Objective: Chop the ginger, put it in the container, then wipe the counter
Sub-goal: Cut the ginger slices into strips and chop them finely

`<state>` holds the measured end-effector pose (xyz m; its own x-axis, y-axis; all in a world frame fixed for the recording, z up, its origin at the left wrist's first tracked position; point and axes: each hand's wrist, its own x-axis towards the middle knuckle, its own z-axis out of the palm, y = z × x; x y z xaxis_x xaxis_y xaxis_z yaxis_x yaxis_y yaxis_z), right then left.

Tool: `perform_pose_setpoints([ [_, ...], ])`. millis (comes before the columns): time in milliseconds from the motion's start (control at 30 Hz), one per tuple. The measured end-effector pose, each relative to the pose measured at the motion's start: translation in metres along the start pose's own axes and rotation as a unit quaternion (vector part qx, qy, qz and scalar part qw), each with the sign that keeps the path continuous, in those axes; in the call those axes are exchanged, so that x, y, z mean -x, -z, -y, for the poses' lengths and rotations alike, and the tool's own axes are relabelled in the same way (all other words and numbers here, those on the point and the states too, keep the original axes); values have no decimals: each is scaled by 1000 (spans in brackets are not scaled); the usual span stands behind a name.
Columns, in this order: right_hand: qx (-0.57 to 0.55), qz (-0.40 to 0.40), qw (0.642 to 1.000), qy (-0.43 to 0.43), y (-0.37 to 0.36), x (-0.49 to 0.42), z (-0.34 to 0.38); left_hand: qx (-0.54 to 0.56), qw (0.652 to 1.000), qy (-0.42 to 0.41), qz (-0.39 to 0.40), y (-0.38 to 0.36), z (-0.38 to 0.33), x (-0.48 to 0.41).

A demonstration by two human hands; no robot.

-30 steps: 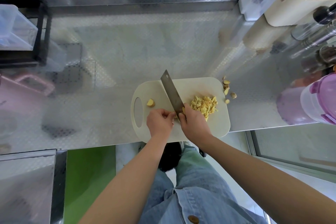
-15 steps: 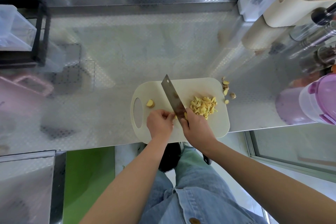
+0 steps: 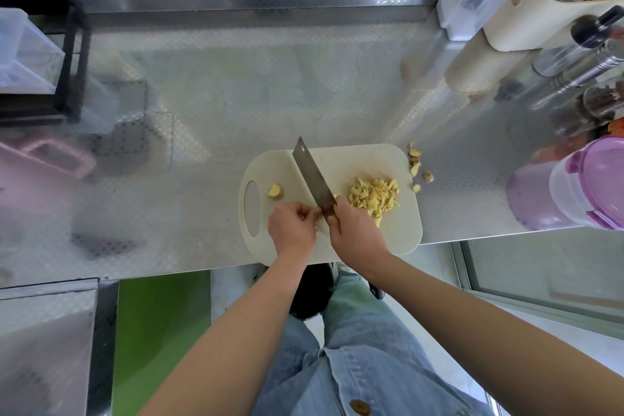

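Gripping the steel cleaver (image 3: 312, 179) in your right hand (image 3: 358, 230), you've got your fingers wrapped round the handle. The handle itself is hidden under the hand, so only the blade shows. It runs from your hand toward the far edge of the cream plastic cutting board (image 3: 391, 233), the one with the oval grip hole on its left end.

Your left hand (image 3: 292, 224) is over the board's near-middle, right up against the blade's left side. Its fingers are curled in and pinch a small bit of ginger (image 3: 318, 212) at the fingertips, though most of that bit is covered.

On the right half of the board, just past your right hand, is the pile of chopped yellow ginger (image 3: 373, 196). A chunk of unchopped ginger (image 3: 275, 192) lies on the board's left half, between the grip hole and the blade. A few ginger trimmings (image 3: 416, 165) are scattered just off the board's far-right corner.

The board sits on the shiny embossed steel tabletop (image 3: 236, 94), with its near edge right at the tabletop's front edge.

Well off to the right of the board there's a clear plastic container with a purple lid (image 3: 587, 186), lid on. Way off to the board's left is a black rack (image 3: 72, 61).
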<state>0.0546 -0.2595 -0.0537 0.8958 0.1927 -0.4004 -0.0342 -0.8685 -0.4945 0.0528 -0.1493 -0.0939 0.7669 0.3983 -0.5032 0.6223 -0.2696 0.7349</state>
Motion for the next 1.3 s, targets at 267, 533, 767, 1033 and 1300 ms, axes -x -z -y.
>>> perform_pose_setpoints([
  [267,22,19,1000,-10,1,6,-3,-10,1000,-20,-3,-2,3,0],
  [533,21,8,1000,-18,-4,-3,3,-18,999,-33,1,-1,3,2],
  [767,-22,-14,1000,1,0,-20,5,-1,1000,-14,7,-1,4,0],
  [1033,-56,-21,998,18,5,1,-7,-18,999,-40,-19,-6,8,4],
  [1300,-72,-17,997,2,4,11,-8,-36,997,-50,-52,-9,8,7],
])
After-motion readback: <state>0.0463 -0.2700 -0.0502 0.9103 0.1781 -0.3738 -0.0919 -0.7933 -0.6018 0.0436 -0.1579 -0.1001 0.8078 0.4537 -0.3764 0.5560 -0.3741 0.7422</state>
